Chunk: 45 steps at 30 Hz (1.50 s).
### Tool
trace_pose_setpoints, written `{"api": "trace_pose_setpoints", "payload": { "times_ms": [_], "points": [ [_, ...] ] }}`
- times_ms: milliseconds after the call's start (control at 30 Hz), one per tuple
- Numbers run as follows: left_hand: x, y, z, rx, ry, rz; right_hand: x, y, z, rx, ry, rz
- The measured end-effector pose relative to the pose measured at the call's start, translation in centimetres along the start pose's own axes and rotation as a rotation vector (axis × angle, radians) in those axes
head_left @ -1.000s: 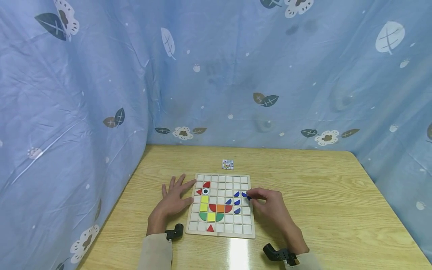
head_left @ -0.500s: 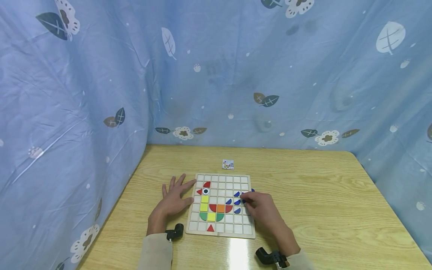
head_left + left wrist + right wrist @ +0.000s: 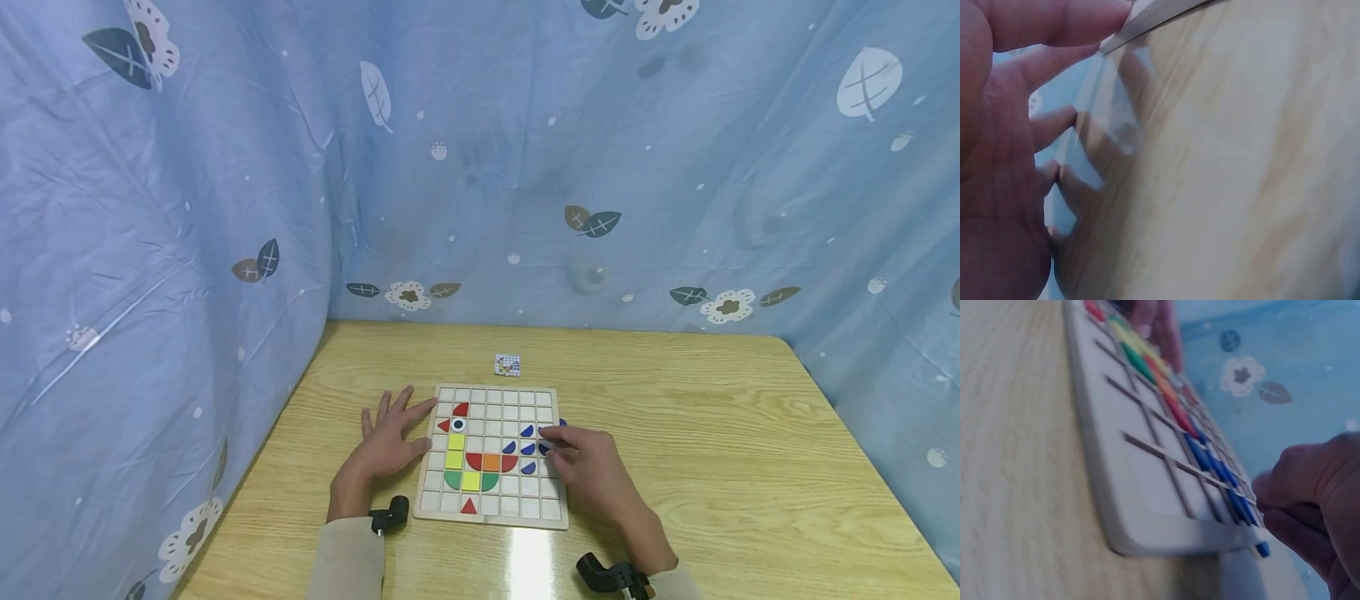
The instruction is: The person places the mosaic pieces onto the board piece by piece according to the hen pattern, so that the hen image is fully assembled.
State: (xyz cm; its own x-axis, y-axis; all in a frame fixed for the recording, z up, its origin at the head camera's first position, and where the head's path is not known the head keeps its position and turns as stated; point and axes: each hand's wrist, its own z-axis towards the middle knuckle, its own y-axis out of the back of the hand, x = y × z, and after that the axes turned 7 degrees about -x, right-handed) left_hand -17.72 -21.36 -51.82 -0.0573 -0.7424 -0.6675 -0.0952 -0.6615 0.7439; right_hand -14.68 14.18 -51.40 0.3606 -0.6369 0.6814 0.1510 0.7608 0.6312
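A wooden grid board (image 3: pixel 530 507) lies on the table with coloured pieces forming a bird-like picture. My left hand (image 3: pixel 384 446) rests spread at its left side, thumb and index fingertip at the edge. My right hand (image 3: pixel 596 467) is over the right edge, index fingertip and thumb apart around a blue rounded piece (image 3: pixel 543 449) in the last column. Several more blue pieces (image 3: pixel 528 449) sit in nearby cells, and a loose blue piece (image 3: pixel 562 422) lies just past the board's edge, partly behind that hand. In the right wrist view, the fingers (image 3: pixel 1300 481) are curved above the board.
A small picture card (image 3: pixel 507 365) with a similar grid lies beyond the board. Around them stretches the wooden table (image 3: pixel 675 417), with a blue patterned curtain (image 3: pixel 480 167) hanging behind and to the sides. Glare shows in front of the board.
My right hand moved left and set a blue piece into the last column, then drew back slightly to the right with the piece staying there. The left hand stays put.
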Motion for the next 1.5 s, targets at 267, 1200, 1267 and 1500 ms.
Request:
{"api": "trace_pose_setpoints", "payload": {
  "times_ms": [267,1200,1267,1500],
  "points": [
    [-0.1,0.0,0.1,-0.002,0.001,0.004,-2.3,3.9,-0.3,-0.030,0.015,0.113],
    [0.1,0.0,0.0,0.000,-0.007,-0.007,-6.0,3.7,2.7,0.145,-0.083,0.228],
    [0.0,0.0,0.0,0.000,-0.007,-0.008,-6.0,3.2,2.8,0.174,-0.107,0.232],
    [-0.1,0.1,0.0,-0.002,-0.001,-0.002,-6.1,2.9,2.3,0.164,-0.102,0.179]
  ]
}}
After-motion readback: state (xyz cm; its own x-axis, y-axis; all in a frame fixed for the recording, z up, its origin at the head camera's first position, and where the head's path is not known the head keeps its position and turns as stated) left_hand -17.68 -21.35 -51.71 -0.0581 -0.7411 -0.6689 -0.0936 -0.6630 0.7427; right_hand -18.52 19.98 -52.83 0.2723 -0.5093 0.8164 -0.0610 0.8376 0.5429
